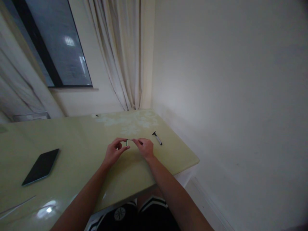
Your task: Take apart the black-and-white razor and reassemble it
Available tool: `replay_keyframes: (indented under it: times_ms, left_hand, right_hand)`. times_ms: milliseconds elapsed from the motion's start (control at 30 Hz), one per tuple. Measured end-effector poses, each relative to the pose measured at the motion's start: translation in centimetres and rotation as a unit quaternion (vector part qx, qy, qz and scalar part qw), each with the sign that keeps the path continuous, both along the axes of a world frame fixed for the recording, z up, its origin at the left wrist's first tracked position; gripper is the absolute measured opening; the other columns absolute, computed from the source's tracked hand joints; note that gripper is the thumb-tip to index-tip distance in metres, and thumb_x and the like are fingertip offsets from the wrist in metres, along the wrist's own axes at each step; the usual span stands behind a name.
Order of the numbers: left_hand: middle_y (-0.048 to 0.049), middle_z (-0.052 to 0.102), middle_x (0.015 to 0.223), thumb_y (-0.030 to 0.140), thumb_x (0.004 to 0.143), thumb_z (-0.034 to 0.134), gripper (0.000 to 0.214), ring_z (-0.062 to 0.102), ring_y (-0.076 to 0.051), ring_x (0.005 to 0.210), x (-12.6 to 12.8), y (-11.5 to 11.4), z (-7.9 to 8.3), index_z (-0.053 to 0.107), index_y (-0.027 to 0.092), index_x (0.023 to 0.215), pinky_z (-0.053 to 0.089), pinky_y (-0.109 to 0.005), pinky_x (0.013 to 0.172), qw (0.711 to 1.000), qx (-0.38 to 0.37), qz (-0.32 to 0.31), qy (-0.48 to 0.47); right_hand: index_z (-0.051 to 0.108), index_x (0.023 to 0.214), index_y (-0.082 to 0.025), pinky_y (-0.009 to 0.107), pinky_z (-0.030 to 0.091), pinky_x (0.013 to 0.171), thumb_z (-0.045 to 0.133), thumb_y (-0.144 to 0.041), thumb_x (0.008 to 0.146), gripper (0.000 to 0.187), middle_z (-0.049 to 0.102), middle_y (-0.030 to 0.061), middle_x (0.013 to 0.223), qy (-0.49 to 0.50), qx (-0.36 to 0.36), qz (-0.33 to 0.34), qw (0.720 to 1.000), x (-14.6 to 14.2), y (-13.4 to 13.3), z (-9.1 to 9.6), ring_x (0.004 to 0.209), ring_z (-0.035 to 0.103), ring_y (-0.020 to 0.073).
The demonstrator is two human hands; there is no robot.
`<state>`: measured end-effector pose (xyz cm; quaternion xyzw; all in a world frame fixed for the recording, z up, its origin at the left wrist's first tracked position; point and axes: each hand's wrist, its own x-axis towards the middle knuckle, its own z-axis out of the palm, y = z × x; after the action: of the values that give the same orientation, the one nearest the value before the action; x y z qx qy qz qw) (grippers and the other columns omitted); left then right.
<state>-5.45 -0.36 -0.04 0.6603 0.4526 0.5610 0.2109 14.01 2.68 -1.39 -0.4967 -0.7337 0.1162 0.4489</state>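
Small green object [127, 143], slim and shiny along one side, stands near the middle of the frame with its long axis almost vertical, one end pointing to the top of the picture and the other to the bottom. Left hand [114, 150] grips it lengthwise, forefinger at the upper end and thumb at the lower, the two curving into a loose ring. Right hand [145, 147] has its fingers drawn together on a thin pale piece [130, 139], which lies nearly level and points left toward the upper end; whether the two touch is too small to tell. Just right of that hand, a razor [157, 138] lies slantwise, head toward the upper left, handle toward the lower right. All this is over a pale yellow-green table [81, 141] spanning the lower left and centre. At left on it rests a dark flat tablet-like slab [41, 167], slanting up to the right. Curtain [122, 48] and window [57, 41] fill the upper left, a plain wall [228, 80] the right.
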Motion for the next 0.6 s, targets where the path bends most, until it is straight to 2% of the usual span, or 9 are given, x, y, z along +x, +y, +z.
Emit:
replay_keyframes:
  times_ms: [100, 233, 333, 433, 600]
  left_hand:
    - [0.0016, 0.065, 0.082, 0.043, 0.074, 0.084, 0.035, 0.048, -0.01, 0.058, 0.06, -0.09, 0.08, 0.076, 0.023, 0.102, 0.041, -0.024, 0.057, 1.0, -0.002, 0.005, 0.002]
    - [0.0009, 0.066, 0.083, 0.046, 0.072, 0.084, 0.037, 0.049, -0.011, 0.059, 0.09, 0.0, -0.11, 0.076, 0.023, 0.101, 0.043, -0.024, 0.057, 1.0, -0.002, 0.007, 0.006]
    - [0.0013, 0.065, 0.082, 0.046, 0.072, 0.084, 0.038, 0.048, -0.01, 0.058, 0.09, 0.08, -0.23, 0.077, 0.023, 0.102, 0.043, -0.024, 0.057, 1.0, -0.004, 0.013, 0.005]
    - [0.0012, 0.066, 0.082, 0.045, 0.072, 0.084, 0.037, 0.047, -0.01, 0.057, 0.16, 0.02, -0.07, 0.077, 0.023, 0.1, 0.043, -0.024, 0.056, 1.0, -0.007, 0.008, 0.001]
    - [0.0018, 0.064, 0.079, 0.047, 0.071, 0.084, 0.038, 0.047, -0.01, 0.056, 0.25, -0.17, 0.29, 0.077, 0.022, 0.099, 0.042, -0.024, 0.055, 1.0, -0.011, 0.01, 0.001]
  right_hand:
    - [0.073, 0.069, -0.019, 0.026, 0.029, 0.059, 0.043, -0.074, 0.098, 0.068, 0.063, 0.0007, 0.064, -0.001, 0.012, 0.028, 1.0, 0.01, -0.02, -0.06, 0.06, 0.053, 0.0125]
    - [0.072, 0.067, -0.019, 0.026, 0.029, 0.059, 0.041, -0.072, 0.099, 0.069, 0.063, 0.0016, 0.064, 0.0, 0.003, 0.001, 1.0, -0.04, -0.26, 0.14, 0.06, 0.052, 0.0131]
    - [0.072, 0.068, -0.019, 0.026, 0.03, 0.06, 0.041, -0.074, 0.098, 0.07, 0.064, 0.0017, 0.065, -0.002, 0.002, 0.02, 1.0, -0.09, -0.36, 0.32, 0.061, 0.052, 0.0131]
    - [0.07, 0.066, -0.019, 0.026, 0.029, 0.058, 0.039, -0.076, 0.098, 0.072, 0.061, 0.001, 0.062, 0.007, -0.005, -0.012, 1.0, -0.07, -0.28, 0.34, 0.059, 0.049, 0.0128]
    - [0.07, 0.066, -0.019, 0.025, 0.029, 0.059, 0.041, -0.074, 0.098, 0.071, 0.06, 0.0006, 0.061, 0.001, 0.006, 0.015, 1.0, -0.12, -0.19, 0.15, 0.059, 0.05, 0.0123]
